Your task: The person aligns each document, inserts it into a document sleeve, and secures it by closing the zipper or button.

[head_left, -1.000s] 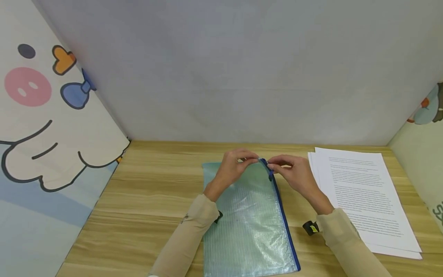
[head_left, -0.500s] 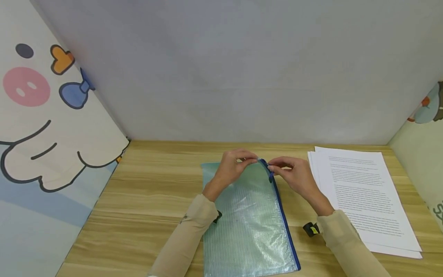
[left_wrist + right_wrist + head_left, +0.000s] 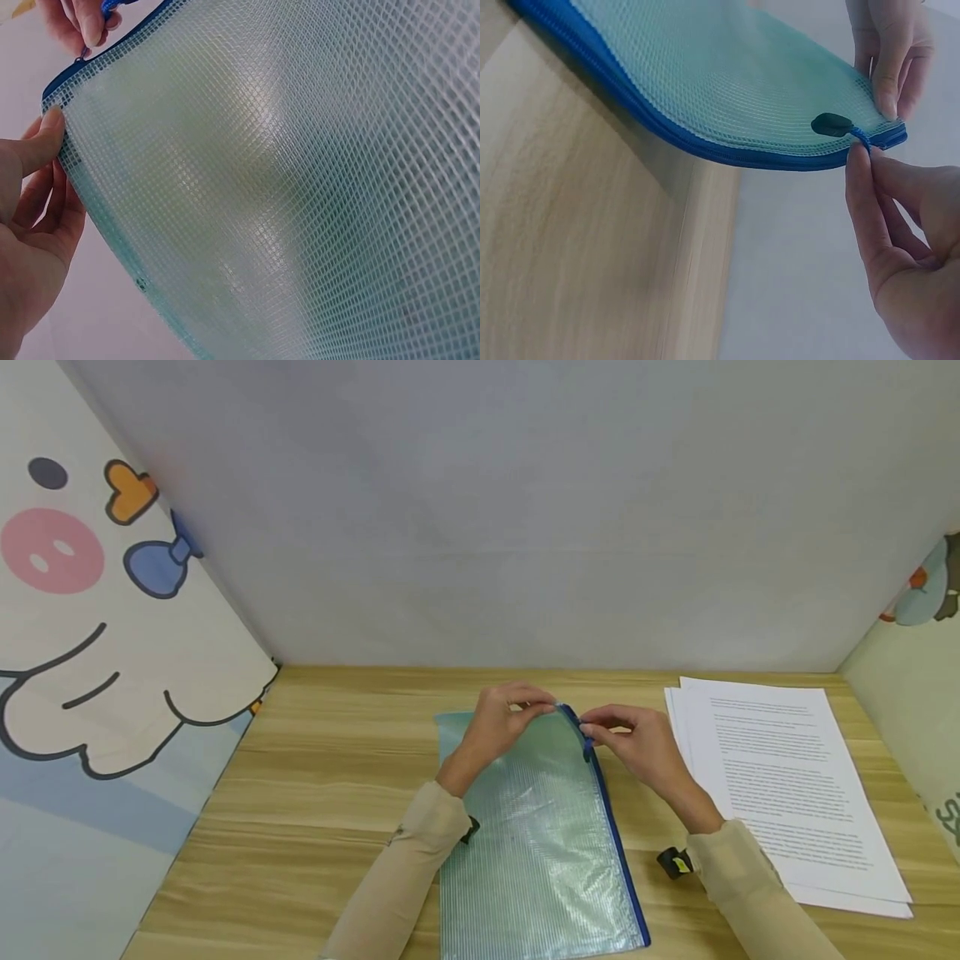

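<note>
A green mesh zipper pouch lies on the wood-grain table, its far corner raised — there the left hand pinches the edge and the right hand the blue zipper cord. The right-wrist view alone shows the dark tab clearly (the left-wrist one crops it). Right of the pouch lie printed papers — I can't read a line.

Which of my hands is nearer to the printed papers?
Right. Your right hand pinches the zipper pull just left of the printed papers; your left hand is farther left, gripping a corner of the pouch.
</note>
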### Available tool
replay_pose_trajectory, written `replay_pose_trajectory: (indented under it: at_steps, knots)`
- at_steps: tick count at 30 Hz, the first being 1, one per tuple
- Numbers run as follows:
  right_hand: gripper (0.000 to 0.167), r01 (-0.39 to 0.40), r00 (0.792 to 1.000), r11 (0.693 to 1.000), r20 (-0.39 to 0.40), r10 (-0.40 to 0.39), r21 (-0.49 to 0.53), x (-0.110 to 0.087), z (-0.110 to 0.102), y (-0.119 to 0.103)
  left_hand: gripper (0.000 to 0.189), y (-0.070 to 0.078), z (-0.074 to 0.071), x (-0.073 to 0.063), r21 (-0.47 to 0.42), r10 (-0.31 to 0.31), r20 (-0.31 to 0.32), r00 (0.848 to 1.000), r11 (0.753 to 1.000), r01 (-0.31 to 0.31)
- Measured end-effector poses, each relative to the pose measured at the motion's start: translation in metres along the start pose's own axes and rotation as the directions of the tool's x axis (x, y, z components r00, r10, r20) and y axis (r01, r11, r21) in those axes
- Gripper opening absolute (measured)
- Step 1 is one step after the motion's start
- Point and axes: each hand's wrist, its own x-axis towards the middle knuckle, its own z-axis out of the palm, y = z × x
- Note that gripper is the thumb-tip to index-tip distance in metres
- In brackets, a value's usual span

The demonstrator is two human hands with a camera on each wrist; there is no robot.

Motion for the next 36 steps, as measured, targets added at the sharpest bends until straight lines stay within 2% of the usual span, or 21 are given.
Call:
replay_pose_trajectory:
  at_steps: [9, 19, 25, 36]
  knots:
    - [0.012, 0.017, 1.0, 1.0, -0.006, -0.017, 0.0, -0.006, -0.001, 0.004, 0.01, 0.004, -0.007, 0.001, -0.035, -0.058, -0.068, 0.996, 0.998, 0.055]
    - [0.01, 0.008, 1.0, 1.0, -0.005, -0.008, 0.002, -0.01, 0.0, 0.006, 0.011, 0.001, -0.012, 0.002, -0.029, -0.041, -0.066, 0.997, 0.999, 0.04]
    - [0.01, -0.012, 1.0, 1.0, 0.009, 0.012, -0.026, -0.018, 0.0, 0.008, 0.011, 0.002, -0.017, 0.001, -0.012, -0.08, -0.102, 0.992, 0.997, 0.079]
    - [0.01, -0.01, 1.0, 0.995, 0.008, 0.01, -0.103, -0.032, -0.003, 0.009, 0.011, 0.003, -0.025, 0.002, -0.014, -0.121, -0.125, 0.985, 0.993, 0.121]
